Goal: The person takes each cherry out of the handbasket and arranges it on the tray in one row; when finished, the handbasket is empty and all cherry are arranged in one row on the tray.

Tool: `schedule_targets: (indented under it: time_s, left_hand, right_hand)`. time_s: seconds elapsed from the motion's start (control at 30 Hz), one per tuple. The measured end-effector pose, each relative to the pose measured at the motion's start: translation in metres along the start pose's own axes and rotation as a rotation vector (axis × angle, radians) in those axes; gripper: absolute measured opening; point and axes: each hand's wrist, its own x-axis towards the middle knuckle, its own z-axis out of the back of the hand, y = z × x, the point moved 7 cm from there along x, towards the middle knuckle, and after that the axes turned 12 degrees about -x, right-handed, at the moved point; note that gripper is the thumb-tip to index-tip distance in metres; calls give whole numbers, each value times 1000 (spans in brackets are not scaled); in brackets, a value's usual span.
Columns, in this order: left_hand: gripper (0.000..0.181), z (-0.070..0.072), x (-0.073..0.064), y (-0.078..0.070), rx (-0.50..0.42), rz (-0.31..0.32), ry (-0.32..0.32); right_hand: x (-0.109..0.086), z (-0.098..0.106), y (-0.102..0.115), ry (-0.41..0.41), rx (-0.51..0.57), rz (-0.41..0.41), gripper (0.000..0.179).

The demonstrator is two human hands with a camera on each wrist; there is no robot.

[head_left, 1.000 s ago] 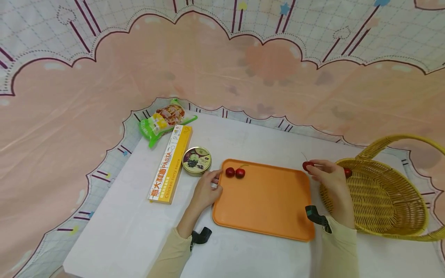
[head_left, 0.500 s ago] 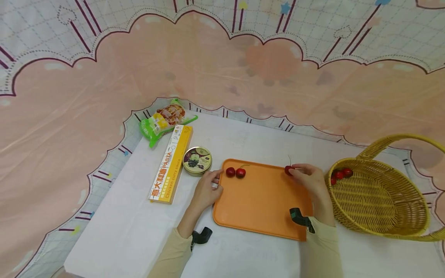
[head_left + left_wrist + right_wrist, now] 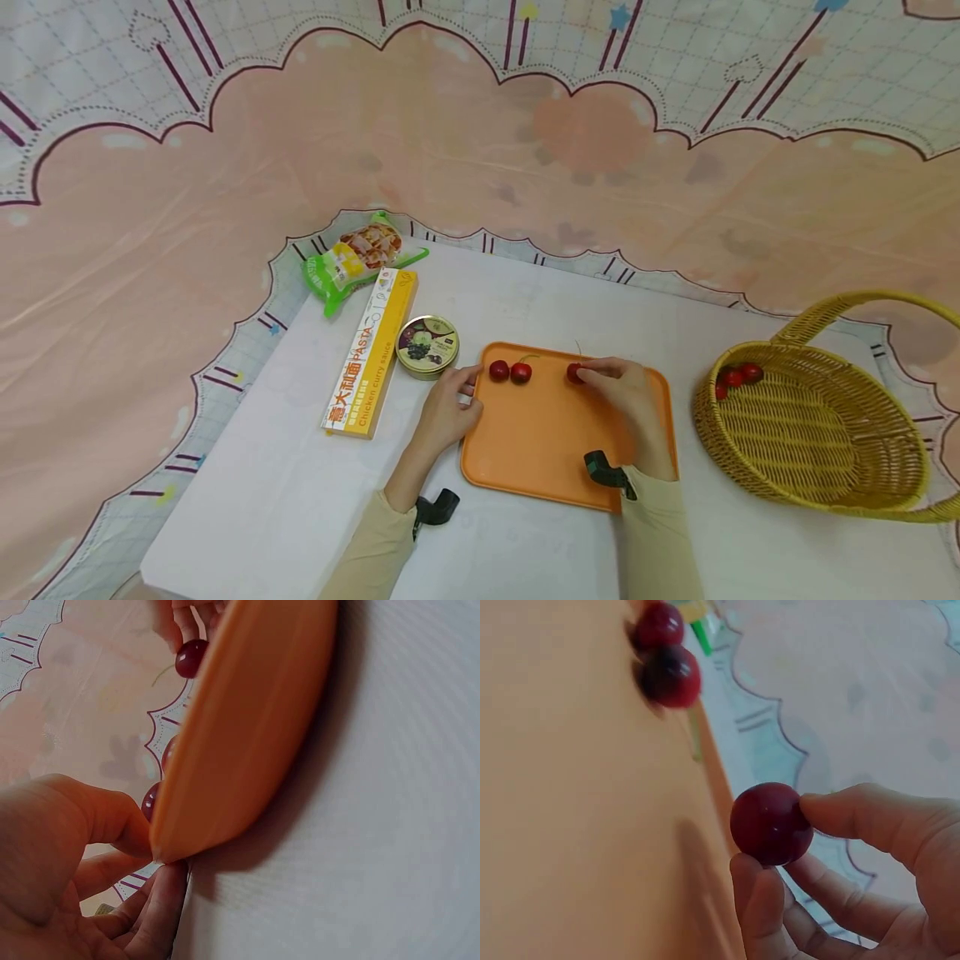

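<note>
Rm type unclear — wht tbl (image 3: 262,500), printed cloth (image 3: 450,158)

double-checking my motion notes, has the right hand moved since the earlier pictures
Yes: in the head view, the right hand, pinching a cherry, has moved left, away from the basket and farther over the orange tray.

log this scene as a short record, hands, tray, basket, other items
left hand: holds the left edge of the orange tray
right hand: pinches a stemmed cherry over the tray
on tray: two cherries, side by side near the far left corner
basket: yellow, woven, right of the tray; red fruits inside, exact count unclear
left of tray: round tin, pasta box, green packet
</note>
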Motion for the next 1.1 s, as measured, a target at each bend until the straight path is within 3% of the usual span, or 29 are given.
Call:
schedule_targets:
  time_s: [0.4,0.8,1.1]
  left_hand:
    - [52,-1,2,1,11,8,5]
    - [51,-1,0,-2,8,-19,2]
    - [52,0,-1,-2,7,-24,-1]
  right_hand:
    - [7,-40,16,38,86,34,25]
    - [4,-50,24,49,69,70,19]
    - [4,-47,29,30,58,88,22]
